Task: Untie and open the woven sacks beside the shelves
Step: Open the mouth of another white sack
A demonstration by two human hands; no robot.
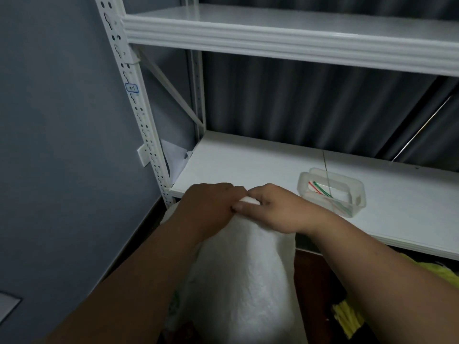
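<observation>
A white woven sack [248, 274] stands upright in front of the white shelving unit, its top gathered into a bunched neck [249, 200]. My left hand [211, 207] grips the neck from the left, fingers curled over it. From the right, my right hand [275, 209] pinches the same neck, its thumb lying across the front. The two hands touch each other at the sack's top. Any tie is hidden under my fingers.
The lower shelf board [248, 160] lies just behind the hands; a clear plastic box [332, 192] with red and green strips stands on it at right. An upper shelf [285, 33] hangs overhead. Blue-grey wall at left, yellow material [347, 319] on the floor at lower right.
</observation>
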